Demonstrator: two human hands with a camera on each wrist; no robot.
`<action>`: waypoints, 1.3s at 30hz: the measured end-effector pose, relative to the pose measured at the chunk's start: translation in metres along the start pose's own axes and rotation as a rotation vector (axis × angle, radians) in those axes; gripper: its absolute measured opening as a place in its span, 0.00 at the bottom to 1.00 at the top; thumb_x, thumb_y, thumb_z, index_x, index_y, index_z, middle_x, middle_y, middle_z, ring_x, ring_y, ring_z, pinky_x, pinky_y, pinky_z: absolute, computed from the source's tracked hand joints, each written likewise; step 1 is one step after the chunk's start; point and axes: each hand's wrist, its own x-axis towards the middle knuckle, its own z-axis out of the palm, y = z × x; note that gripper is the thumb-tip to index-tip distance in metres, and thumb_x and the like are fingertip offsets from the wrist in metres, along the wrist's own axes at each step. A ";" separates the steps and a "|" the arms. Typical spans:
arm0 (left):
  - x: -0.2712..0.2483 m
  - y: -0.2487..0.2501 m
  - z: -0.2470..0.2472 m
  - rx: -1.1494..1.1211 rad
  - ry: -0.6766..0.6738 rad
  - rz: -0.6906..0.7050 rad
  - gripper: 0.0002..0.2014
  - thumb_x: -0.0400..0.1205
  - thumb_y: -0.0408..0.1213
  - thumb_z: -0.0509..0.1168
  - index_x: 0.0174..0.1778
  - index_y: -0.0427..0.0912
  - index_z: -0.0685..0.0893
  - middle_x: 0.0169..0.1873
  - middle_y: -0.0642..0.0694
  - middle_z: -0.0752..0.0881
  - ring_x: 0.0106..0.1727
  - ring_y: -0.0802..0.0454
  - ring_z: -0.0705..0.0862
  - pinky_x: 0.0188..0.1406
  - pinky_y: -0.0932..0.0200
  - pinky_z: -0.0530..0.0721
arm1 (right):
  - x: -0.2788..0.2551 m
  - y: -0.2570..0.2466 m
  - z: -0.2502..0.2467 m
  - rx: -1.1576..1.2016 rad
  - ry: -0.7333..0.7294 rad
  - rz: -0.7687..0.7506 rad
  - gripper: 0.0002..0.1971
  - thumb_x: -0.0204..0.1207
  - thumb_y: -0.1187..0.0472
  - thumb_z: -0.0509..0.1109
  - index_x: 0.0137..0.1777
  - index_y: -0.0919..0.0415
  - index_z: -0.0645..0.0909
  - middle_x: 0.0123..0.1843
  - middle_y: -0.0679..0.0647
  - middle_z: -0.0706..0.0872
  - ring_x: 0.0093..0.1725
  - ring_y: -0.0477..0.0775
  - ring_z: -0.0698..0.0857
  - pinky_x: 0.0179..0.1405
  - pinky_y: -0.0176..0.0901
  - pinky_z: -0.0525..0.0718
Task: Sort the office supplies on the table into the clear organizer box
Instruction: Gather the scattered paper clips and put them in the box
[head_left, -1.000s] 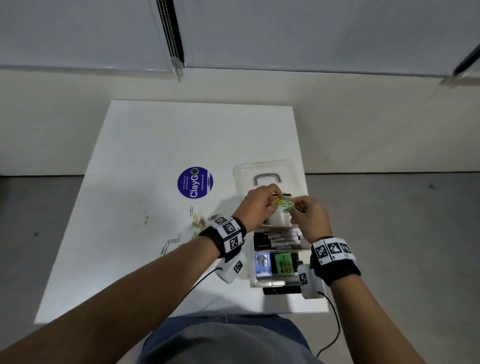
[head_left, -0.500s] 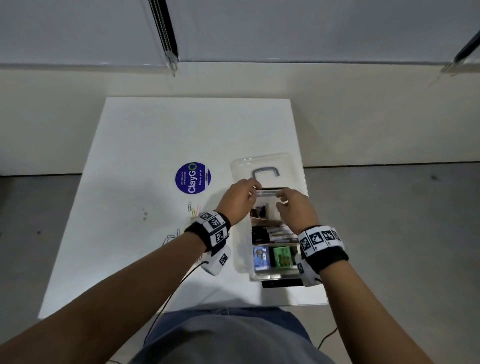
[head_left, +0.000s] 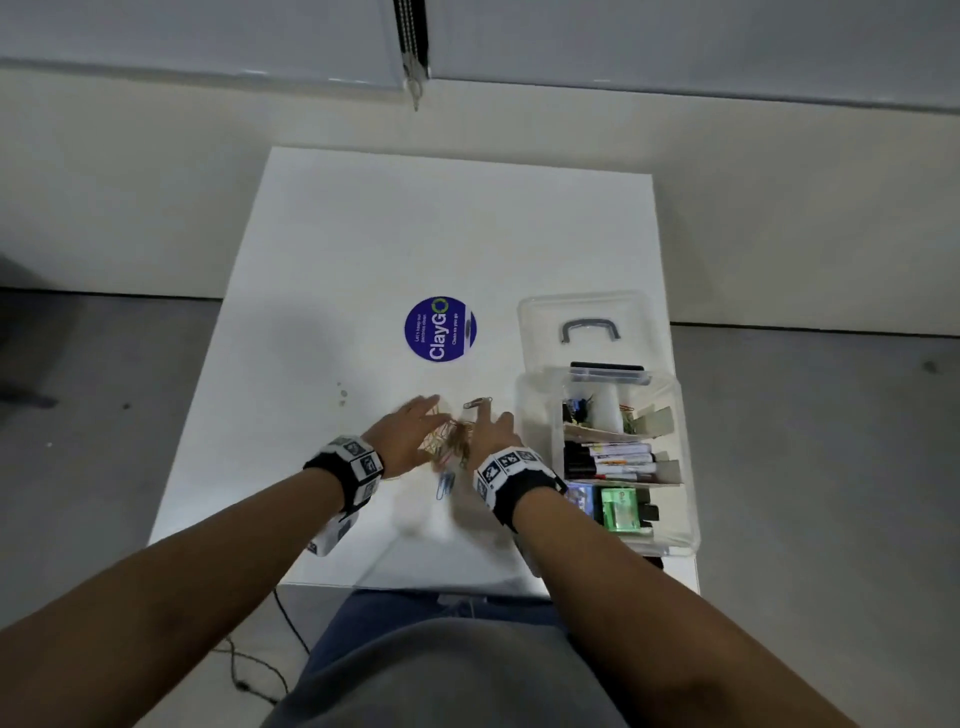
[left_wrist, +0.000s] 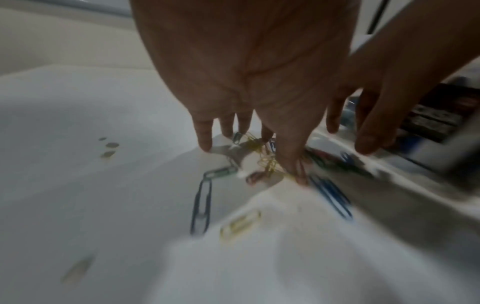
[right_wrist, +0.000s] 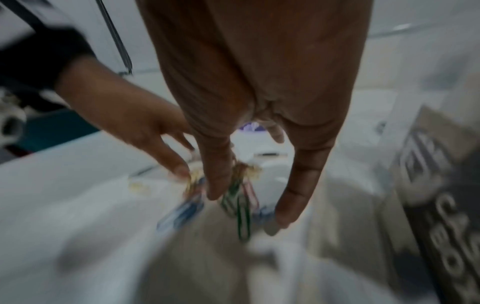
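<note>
A heap of coloured paper clips (head_left: 449, 441) lies on the white table (head_left: 363, 260), just left of the clear organizer box (head_left: 535, 467). My left hand (head_left: 415, 426) comes at the heap from the left with straight fingers on the table. My right hand (head_left: 493, 423) closes in from the right, fingers also straight. In the left wrist view the left hand (left_wrist: 249, 160) brackets yellow clips (left_wrist: 265, 158), with the right hand (left_wrist: 376, 115) beside it. In the right wrist view green and pink clips (right_wrist: 239, 197) lie under my right hand (right_wrist: 249, 205). Neither hand visibly pinches a clip.
Stray clips lie apart from the heap: a blue one (head_left: 445, 484) nearer me and a silver one (head_left: 478, 402) beyond. The box holds markers (head_left: 608, 460) and a green item (head_left: 618, 506). Its lid (head_left: 587, 312) lies behind it. A round blue sticker (head_left: 440, 329) marks the table.
Both hands held clips over the box's far compartment, released them there, then moved left and down onto the clip heap on the table. The camera view has shifted.
</note>
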 end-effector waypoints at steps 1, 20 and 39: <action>-0.009 -0.003 0.005 0.013 -0.011 0.029 0.33 0.81 0.40 0.67 0.82 0.49 0.63 0.85 0.41 0.55 0.85 0.42 0.56 0.81 0.48 0.63 | 0.000 0.005 0.010 0.037 -0.015 0.051 0.39 0.81 0.59 0.63 0.86 0.53 0.45 0.80 0.66 0.58 0.75 0.71 0.71 0.71 0.59 0.73; -0.015 0.021 0.020 -0.278 0.131 -0.252 0.32 0.72 0.39 0.77 0.69 0.41 0.70 0.65 0.37 0.70 0.63 0.38 0.73 0.61 0.47 0.80 | 0.024 -0.019 0.026 -0.189 0.010 -0.177 0.22 0.80 0.60 0.62 0.74 0.58 0.66 0.70 0.65 0.68 0.64 0.70 0.78 0.61 0.58 0.81; -0.035 0.039 -0.068 -0.781 0.325 -0.175 0.02 0.78 0.34 0.70 0.46 0.43 0.85 0.43 0.46 0.87 0.41 0.50 0.87 0.40 0.58 0.88 | -0.020 0.025 -0.062 0.490 0.314 -0.246 0.04 0.76 0.70 0.68 0.43 0.61 0.82 0.39 0.60 0.90 0.34 0.59 0.90 0.40 0.57 0.91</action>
